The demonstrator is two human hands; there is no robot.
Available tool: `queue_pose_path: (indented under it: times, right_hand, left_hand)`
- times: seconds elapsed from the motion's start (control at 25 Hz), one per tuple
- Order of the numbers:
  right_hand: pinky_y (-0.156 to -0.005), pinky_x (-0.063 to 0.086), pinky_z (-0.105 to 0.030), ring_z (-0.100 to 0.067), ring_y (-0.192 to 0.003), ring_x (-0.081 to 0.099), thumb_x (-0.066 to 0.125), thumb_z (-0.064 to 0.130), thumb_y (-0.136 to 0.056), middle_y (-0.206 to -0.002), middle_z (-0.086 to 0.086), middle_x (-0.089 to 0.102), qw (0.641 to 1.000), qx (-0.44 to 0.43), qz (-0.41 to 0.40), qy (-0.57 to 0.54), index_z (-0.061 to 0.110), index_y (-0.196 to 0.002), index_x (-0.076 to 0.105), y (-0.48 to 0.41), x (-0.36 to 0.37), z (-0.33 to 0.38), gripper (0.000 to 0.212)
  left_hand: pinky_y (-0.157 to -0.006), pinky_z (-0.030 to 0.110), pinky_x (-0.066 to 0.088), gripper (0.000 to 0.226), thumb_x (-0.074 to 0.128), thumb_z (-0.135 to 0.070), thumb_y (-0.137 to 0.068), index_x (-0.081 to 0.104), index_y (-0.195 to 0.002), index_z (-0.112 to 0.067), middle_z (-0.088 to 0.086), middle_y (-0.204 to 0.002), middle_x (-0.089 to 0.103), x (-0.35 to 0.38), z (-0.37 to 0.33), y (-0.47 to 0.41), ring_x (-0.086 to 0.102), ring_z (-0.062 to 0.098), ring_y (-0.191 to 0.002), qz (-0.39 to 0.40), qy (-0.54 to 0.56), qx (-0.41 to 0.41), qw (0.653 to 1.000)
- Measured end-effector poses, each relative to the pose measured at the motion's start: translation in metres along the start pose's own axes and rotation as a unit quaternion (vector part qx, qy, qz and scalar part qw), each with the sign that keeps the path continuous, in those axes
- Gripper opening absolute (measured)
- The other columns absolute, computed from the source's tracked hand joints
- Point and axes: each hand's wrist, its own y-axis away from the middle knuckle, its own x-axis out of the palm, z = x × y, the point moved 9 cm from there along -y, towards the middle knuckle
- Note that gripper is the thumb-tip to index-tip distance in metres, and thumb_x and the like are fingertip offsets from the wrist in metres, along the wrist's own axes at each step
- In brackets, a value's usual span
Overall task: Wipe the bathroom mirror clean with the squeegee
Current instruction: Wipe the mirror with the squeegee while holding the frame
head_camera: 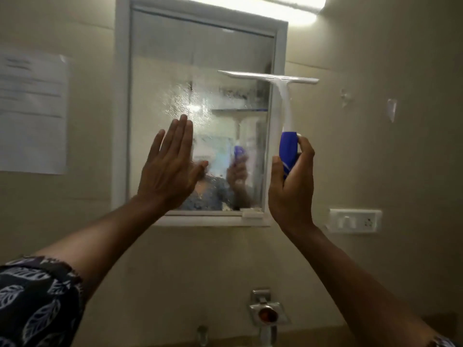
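- Over the basin, on the beige wall, we face the white-framed mirror (200,58). Its middle band carries droplets and haze (183,103), so the wiping looks unfinished to us.
- Our right hand (292,194) is wrapped round the blue grip of the squeegee (285,106), thumb on the near side and fingers curled behind. We judge that this low hold gives reach and lets the wrist tilt the blade.
- We carry the squeegee upright, with its white blade (268,77) level at the top and overlapping the mirror's right frame edge. Its reflection sits apart from it, so we take the blade to be off the glass, probably lined up for a pass.
- Our left hand (170,169) is flat, fingers straight and together, palm toward the lower left of the glass, holding nothing. We cannot tell whether it touches; it may be there to steady the mirror.
- Our two hands are well apart, one toward each side of the mirror.
- A paper notice (32,111) hangs to the left, a switch plate (355,220) sits to the right, a tube light (263,8) glows above and a tap (265,314) stands below.
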Motion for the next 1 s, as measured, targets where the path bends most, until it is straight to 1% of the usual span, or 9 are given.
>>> queue_pose_path:
  times: [0.08,0.2,0.28,0.36,0.52,0.68,0.8,0.92,1.0]
  right_hand:
    - [-0.089,0.054,-0.039,-0.029,-0.112,0.057,0.051,0.014,-0.094,-0.137,-0.017,0.044,1.0,-0.014,0.005,-0.016,0.003,-0.137,0.031,-0.011,0.022,0.029,0.048]
    - [-0.088,0.053,-0.031,-0.026,-0.111,0.058,0.053,0.015,-0.093,-0.137,-0.017,0.045,1.0,-0.019,0.016,-0.015,0.006,-0.137,0.032,-0.027,0.056,0.062,0.049]
    - [-0.08,0.05,-0.024,-0.021,-0.103,0.058,0.054,0.016,-0.093,-0.134,-0.017,0.047,0.999,-0.012,0.034,-0.018,0.008,-0.136,0.032,-0.04,0.078,0.077,0.049]
    - [-0.071,0.047,-0.024,-0.016,-0.092,0.055,0.052,0.018,-0.094,-0.126,-0.017,0.05,0.998,-0.006,0.053,-0.013,0.011,-0.134,0.032,-0.054,0.101,0.092,0.046]
    - [-0.06,0.038,-0.02,-0.009,-0.073,0.046,0.047,0.019,-0.093,-0.114,-0.012,0.05,0.996,0.034,0.086,-0.014,0.015,-0.128,0.032,-0.08,0.141,0.109,0.038]
    - [-0.058,0.034,-0.025,-0.014,-0.067,0.045,0.04,0.011,-0.088,-0.107,-0.012,0.049,0.986,0.087,0.13,-0.059,0.017,-0.127,0.031,-0.092,0.174,0.113,0.04]
    - [-0.066,0.039,-0.033,-0.017,-0.067,0.044,0.038,0.009,-0.088,-0.105,-0.011,0.044,0.989,0.074,0.119,-0.057,0.017,-0.127,0.032,-0.096,0.179,0.117,0.04]
    - [-0.065,0.038,-0.034,-0.013,-0.062,0.04,0.039,0.008,-0.086,-0.099,-0.01,0.041,0.993,0.046,0.093,-0.055,0.016,-0.124,0.032,-0.105,0.177,0.121,0.039]
    - [-0.072,0.045,-0.041,-0.014,-0.063,0.041,0.039,0.008,-0.085,-0.098,-0.009,0.04,0.993,0.044,0.092,-0.057,0.016,-0.124,0.031,-0.112,0.179,0.123,0.04]
  left_hand:
    - [-0.119,0.037,0.005,0.078,0.022,-0.052,-0.093,0.01,-0.15,0.0,0.015,-0.159,0.007,-0.017,0.033,-0.013,0.006,0.023,-0.147,-0.002,-0.001,-0.013,1.0]
    - [-0.119,0.036,0.002,0.079,0.019,-0.053,-0.092,0.004,-0.15,-0.003,0.013,-0.159,0.002,-0.034,0.077,-0.031,0.001,0.022,-0.148,0.01,-0.01,-0.03,0.999]
    - [-0.119,0.035,-0.001,0.075,0.023,-0.049,-0.095,-0.001,-0.151,-0.004,0.011,-0.16,-0.004,-0.036,0.101,-0.042,-0.004,0.021,-0.148,0.036,-0.022,-0.033,0.999]
    - [-0.119,0.033,-0.004,0.073,0.03,-0.042,-0.097,-0.005,-0.151,-0.007,0.009,-0.159,-0.008,-0.032,0.121,-0.053,-0.007,0.019,-0.148,0.065,-0.024,-0.038,0.997]
    - [-0.119,0.033,-0.003,0.086,0.048,-0.026,-0.091,-0.013,-0.15,-0.01,0.009,-0.159,-0.014,-0.015,0.155,-0.067,-0.009,0.021,-0.148,0.165,-0.064,-0.062,0.982]
    - [-0.119,0.035,0.003,0.113,0.07,-0.032,-0.081,-0.016,-0.149,-0.008,0.01,-0.158,-0.016,0.007,0.172,-0.065,-0.007,0.025,-0.148,0.243,-0.116,-0.077,0.96]
    - [-0.119,0.034,0.0,0.122,0.076,-0.035,-0.075,-0.019,-0.148,-0.008,0.011,-0.158,-0.018,0.019,0.17,-0.067,-0.009,0.025,-0.147,0.247,-0.125,-0.075,0.958]
    - [-0.119,0.034,-0.003,0.126,0.078,-0.034,-0.072,-0.019,-0.147,-0.007,0.011,-0.157,-0.021,0.026,0.164,-0.069,-0.012,0.025,-0.147,0.243,-0.133,-0.087,0.957]
    - [-0.118,0.034,-0.005,0.127,0.079,-0.032,-0.071,-0.019,-0.148,-0.006,0.012,-0.157,-0.021,0.027,0.161,-0.069,-0.013,0.026,-0.147,0.234,-0.147,-0.095,0.956]
